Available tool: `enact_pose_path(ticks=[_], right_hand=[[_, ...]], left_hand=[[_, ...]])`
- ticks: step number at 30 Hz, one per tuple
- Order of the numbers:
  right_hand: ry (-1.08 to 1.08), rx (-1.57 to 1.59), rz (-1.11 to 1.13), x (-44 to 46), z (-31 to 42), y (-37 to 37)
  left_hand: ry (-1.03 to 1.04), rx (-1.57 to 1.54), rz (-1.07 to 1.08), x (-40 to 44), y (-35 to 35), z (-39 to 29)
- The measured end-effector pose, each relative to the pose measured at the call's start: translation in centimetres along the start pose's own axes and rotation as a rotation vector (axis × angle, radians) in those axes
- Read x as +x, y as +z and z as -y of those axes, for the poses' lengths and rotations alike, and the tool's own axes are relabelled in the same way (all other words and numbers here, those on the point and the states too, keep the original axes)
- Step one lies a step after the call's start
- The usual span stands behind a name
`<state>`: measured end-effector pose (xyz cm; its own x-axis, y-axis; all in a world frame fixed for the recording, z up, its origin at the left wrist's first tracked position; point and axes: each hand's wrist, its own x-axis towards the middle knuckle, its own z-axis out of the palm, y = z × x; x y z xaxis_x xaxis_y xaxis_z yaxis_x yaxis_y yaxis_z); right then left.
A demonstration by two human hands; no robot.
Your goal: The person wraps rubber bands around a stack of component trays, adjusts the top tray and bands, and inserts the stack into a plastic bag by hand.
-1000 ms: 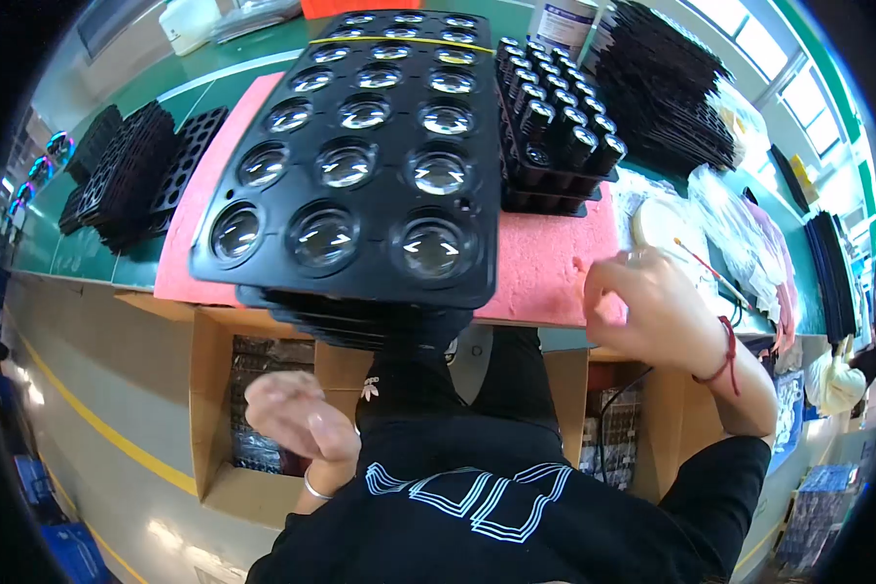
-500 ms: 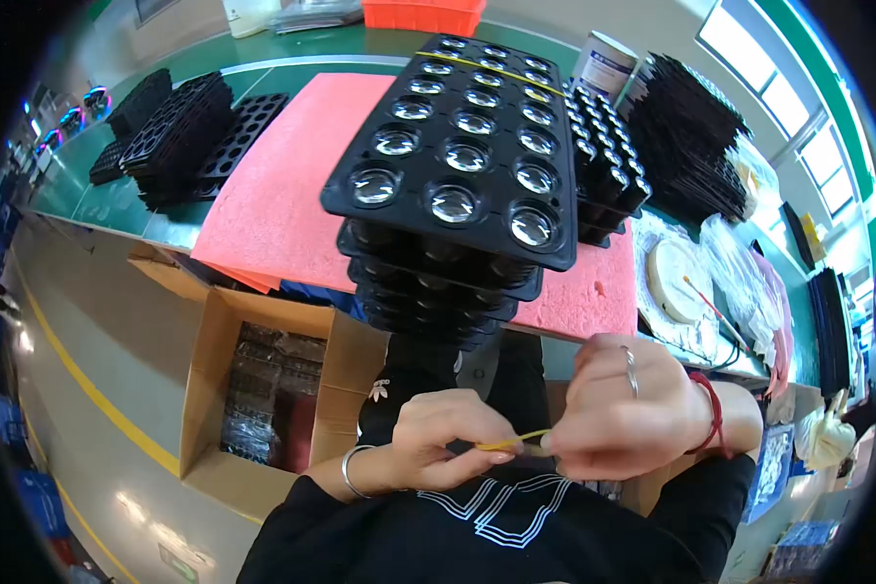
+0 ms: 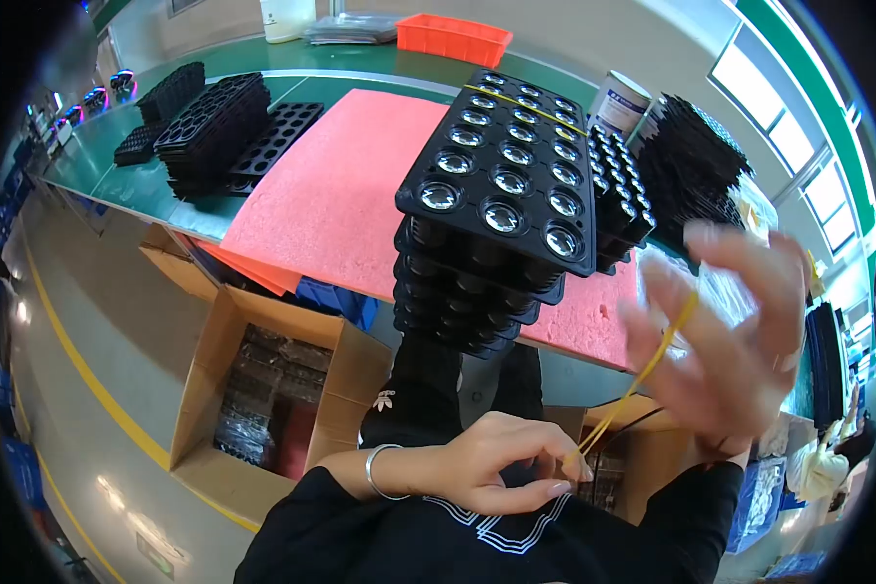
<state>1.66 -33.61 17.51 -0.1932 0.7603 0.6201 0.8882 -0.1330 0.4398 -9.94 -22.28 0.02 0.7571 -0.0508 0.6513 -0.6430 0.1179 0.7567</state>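
Observation:
A yellow rubber band (image 3: 635,388) is stretched between my two hands, low in front of my body. My left hand (image 3: 504,462) pinches its lower end between bent fingers. My right hand (image 3: 735,341), raised to the right and smeared by motion, has the upper end caught on its fingers, which look spread. Straight ahead stands a stack of black plastic trays (image 3: 477,224), its top tray holding clear round lenses. Another yellow band (image 3: 526,105) crosses that stack near its far end. Neither hand touches the trays.
Pink foam sheet (image 3: 311,195) lies under the stack on the green table (image 3: 97,185). Black trays (image 3: 214,127) are piled at left and more (image 3: 691,161) at right, near a white can (image 3: 621,101). An orange bin (image 3: 455,39) sits behind; an open cardboard box (image 3: 200,438) is below left.
My right hand has moved up and right, away from my left hand, drawing the rubber band out long. My left hand has shifted slightly right. The view has shifted as well.

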Motion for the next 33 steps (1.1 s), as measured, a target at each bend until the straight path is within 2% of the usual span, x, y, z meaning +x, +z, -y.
enact_pose_path(ticks=[2, 5, 7, 8, 10, 12, 16, 18, 21, 24, 26, 27, 28, 30, 31, 33], right_hand=[[-0.009, -0.031, 0.021, 1.6, -2.0, 0.3], [0.012, -0.016, 0.072, 4.5, -3.9, 0.5], [0.132, 0.036, 0.211, 6.0, -3.1, 0.6], [0.006, -0.135, 0.277, 6.0, -3.8, 1.2], [-0.117, -0.307, 0.340, 6.6, -4.0, 1.9], [-0.200, -0.383, 0.403, 7.6, -4.3, 2.3], [-0.268, -0.387, 0.546, 9.7, -3.8, 2.9], [-0.298, -0.372, 0.604, 10.5, -3.3, 3.7], [-0.316, -0.319, 0.681, 11.4, -2.4, 5.3], [-0.380, -0.262, 0.628, 11.2, -1.9, 7.5], [-0.389, -0.223, 0.595, 10.9, -2.1, 8.2], [-0.389, -0.206, 0.584, 10.7, -2.2, 8.6], [-0.386, -0.191, 0.571, 10.5, -2.4, 8.8], [-0.377, -0.157, 0.560, 10.2, -2.7, 9.0], [-0.375, -0.142, 0.560, 9.9, -2.9, 9.2], [-0.375, -0.107, 0.569, 9.6, -3.1, 9.2]], left_hand=[[0.008, -0.004, -0.036, -0.4, -0.2, -0.4], [0.277, 0.060, -0.256, -2.2, -1.6, -0.9], [0.286, 0.039, -0.343, -3.9, -3.6, -2.0], [0.289, 0.058, -0.427, -4.8, -4.2, -2.4], [0.152, 0.006, -0.684, -6.0, -4.7, -2.8], [0.172, -0.088, -0.764, -6.0, -6.3, -2.6], [0.166, -0.232, -0.798, -7.0, -8.8, -0.8], [0.121, -0.433, -0.892, -7.3, -9.6, 0.7], [0.003, -0.520, -0.970, -7.5, -10.3, 4.1], [-0.071, -0.556, -0.988, -7.3, -8.7, 8.0], [-0.213, -0.572, -0.996, -5.6, -6.7, 8.9], [-0.020, -0.573, -0.854, -6.9, -6.5, 11.5], [-0.038, -0.581, -0.857, -6.3, -5.7, 11.5], [-0.120, -0.408, -0.997, -4.9, -4.3, 11.1], [0.003, -0.543, -0.859, -6.2, -4.2, 12.5], [-0.058, -0.501, -0.920, -6.2, -2.9, 13.0]])
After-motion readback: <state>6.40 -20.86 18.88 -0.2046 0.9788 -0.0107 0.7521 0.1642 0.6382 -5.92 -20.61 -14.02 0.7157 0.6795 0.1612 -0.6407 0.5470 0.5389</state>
